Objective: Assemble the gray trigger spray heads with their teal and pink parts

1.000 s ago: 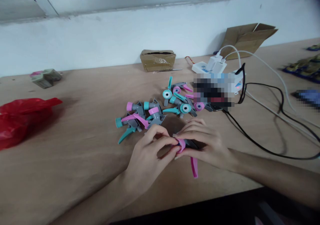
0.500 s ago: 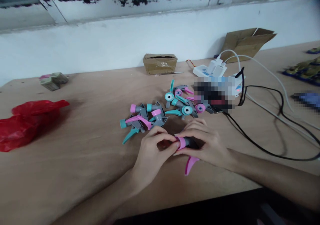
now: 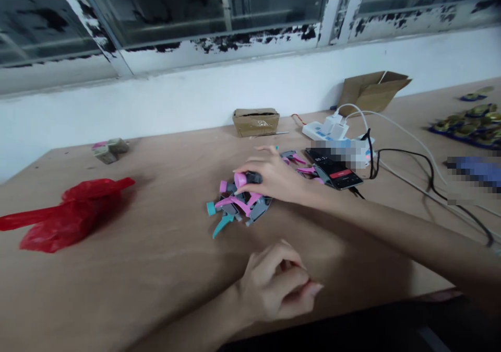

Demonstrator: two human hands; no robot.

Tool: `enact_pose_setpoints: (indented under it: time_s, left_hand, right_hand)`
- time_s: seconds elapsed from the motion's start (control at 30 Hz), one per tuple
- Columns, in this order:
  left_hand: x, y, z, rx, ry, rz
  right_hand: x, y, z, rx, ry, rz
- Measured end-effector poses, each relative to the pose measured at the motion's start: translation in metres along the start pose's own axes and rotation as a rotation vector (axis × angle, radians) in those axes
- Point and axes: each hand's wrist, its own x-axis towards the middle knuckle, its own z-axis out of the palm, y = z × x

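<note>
My right hand (image 3: 270,172) is closed around a grey trigger sprayer head with a pink collar (image 3: 240,179), held above the left part of a loose pile. Its fingers and wrist hide much of the pile. Beneath and beside it lie other grey sprayer heads, with a teal collar (image 3: 211,208), a teal trigger (image 3: 223,225) and a pink trigger (image 3: 235,201) showing. My left hand (image 3: 279,284) is curled near the table's front edge, apart from the pile. Its bent fingers hide whatever is inside, if anything.
A red plastic bag (image 3: 74,216) lies at the left, with small wrapped bundles (image 3: 110,151) behind it. A cardboard box (image 3: 256,122) stands by the wall. At the right are a phone (image 3: 332,169), a power strip (image 3: 317,131), cables and an opened carton (image 3: 366,93).
My hands have separated. The right has carried the pink-collared sprayer head left and away from me to the pile; the left has let go of it and drawn nearer. The view has tilted up.
</note>
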Motion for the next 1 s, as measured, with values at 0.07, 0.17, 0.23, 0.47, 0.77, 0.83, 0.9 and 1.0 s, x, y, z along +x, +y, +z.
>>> enact_pose_setpoints:
  time_s: [0.07, 0.17, 0.23, 0.47, 0.77, 0.83, 0.9, 1.0]
  left_hand:
    - [-0.002, -0.001, 0.002, 0.017, -0.051, -0.014]
    - [0.001, -0.003, -0.002, 0.065, -0.078, -0.087]
    - [0.004, -0.003, -0.006, 0.089, -0.092, -0.132]
    - [0.005, -0.012, 0.002, 0.208, -0.276, -0.329]
    - [0.005, -0.019, 0.007, 0.280, -0.251, -0.412]
    - [0.005, -0.020, 0.005, 0.301, -0.236, -0.429]
    - [0.005, -0.022, 0.004, 0.311, -0.220, -0.437]
    - [0.005, -0.021, 0.002, 0.307, -0.193, -0.434]
  right_hand:
    - [0.014, 0.000, 0.018, -0.030, -0.118, 0.008]
    - [0.021, 0.000, 0.039, -0.027, -0.202, 0.015]
    - [0.020, 0.002, 0.043, -0.017, -0.194, 0.010]
    - [-0.004, 0.031, 0.001, -0.121, -0.121, 0.097]
    - [-0.027, 0.077, -0.029, -0.239, -0.217, 0.141]
    - [-0.024, 0.078, -0.024, -0.245, -0.226, 0.140]
    - [-0.019, 0.078, -0.015, -0.249, -0.218, 0.146]
    - [-0.009, 0.075, -0.005, -0.250, -0.185, 0.171]
